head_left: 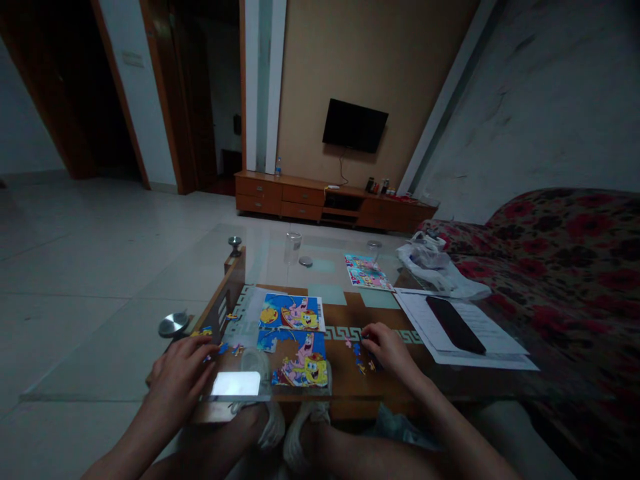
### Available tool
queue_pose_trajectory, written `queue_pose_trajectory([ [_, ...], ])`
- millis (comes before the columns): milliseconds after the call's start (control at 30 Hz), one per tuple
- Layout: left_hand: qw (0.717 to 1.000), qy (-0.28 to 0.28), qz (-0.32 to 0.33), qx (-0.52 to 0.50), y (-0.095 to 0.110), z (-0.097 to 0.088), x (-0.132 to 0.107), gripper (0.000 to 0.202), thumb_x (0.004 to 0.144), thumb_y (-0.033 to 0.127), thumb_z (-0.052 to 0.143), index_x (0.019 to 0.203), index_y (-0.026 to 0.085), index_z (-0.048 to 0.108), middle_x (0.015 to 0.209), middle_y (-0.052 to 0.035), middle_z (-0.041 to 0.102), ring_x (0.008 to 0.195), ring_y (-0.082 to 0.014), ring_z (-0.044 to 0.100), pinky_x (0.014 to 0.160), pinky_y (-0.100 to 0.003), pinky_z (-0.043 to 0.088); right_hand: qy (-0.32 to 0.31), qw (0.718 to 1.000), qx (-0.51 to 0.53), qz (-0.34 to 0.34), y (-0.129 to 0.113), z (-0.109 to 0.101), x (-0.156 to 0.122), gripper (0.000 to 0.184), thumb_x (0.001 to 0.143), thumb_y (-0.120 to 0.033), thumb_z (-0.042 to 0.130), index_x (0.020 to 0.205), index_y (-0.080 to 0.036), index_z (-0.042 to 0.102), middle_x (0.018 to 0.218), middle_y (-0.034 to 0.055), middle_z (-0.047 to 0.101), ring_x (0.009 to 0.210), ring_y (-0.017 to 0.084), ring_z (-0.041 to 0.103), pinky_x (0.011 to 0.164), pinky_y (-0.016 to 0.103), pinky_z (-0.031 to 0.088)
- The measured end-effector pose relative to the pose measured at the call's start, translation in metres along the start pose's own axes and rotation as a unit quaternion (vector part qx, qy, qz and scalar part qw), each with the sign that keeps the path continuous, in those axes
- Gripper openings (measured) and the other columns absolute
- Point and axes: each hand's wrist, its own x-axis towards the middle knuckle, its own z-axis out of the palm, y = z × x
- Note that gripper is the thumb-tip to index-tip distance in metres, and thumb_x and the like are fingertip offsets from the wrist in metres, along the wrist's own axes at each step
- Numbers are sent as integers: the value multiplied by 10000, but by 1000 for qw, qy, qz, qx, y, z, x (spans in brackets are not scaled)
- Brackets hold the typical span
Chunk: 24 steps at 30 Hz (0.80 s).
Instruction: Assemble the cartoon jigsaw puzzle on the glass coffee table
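Observation:
A partly assembled jigsaw puzzle (303, 367) with cartoon figures lies on the glass table, with gaps at its left side. Just beyond it is a matching picture sheet (293, 312). My left hand (183, 367) rests at the table's left, fingers spread and lying low beside several loose puzzle pieces (223, 348). To the right of the puzzle, my right hand (386, 345) has its fingertips pinched together over a small dark piece, mostly hidden by the fingers. More loose pieces (357, 349) lie just left of that hand.
The glass table (125, 353) holds a drinking glass (293, 248), a round lid (305, 262), another colourful sheet (367, 272), papers (500, 357) with a black phone (455, 325), and a plastic bag (450, 277). A floral sofa (565, 233) stands right.

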Motion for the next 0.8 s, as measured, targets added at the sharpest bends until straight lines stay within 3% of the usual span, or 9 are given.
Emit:
queue_pose_trajectory([
  [200,1000,16,-3,-11,-2,5,-1,301,828,334,435,932,243,702,1095,-85,661,1071,-310,543,853,-456,427,23,998,8,-65,-14,4,-4,214,861,-161,514,998,-171,678,997,95,635,964,233,576,855,359,456],
  [333,1000,8,-21,-11,1,3,-2,296,836,323,433,951,253,696,1106,-77,656,1087,-309,534,844,-454,414,58,980,28,-187,-53,9,-13,270,908,-130,459,1086,-185,653,1108,112,628,1020,231,564,884,397,477],
  [500,999,6,-33,-6,-1,1,-2,272,851,324,440,967,278,682,1130,-57,636,1107,-294,521,867,-445,404,9,964,25,-265,-91,19,-30,321,922,-133,493,1195,-251,614,1232,67,621,1128,226,554,953,433,464],
  [800,990,17,-141,29,-18,-28,9,244,850,236,480,1007,239,667,1170,-84,606,1135,-293,499,866,-439,392,-3,959,67,-274,-80,27,-32,368,887,-119,477,1193,-241,641,1259,85,623,1166,228,573,978,425,482],
])
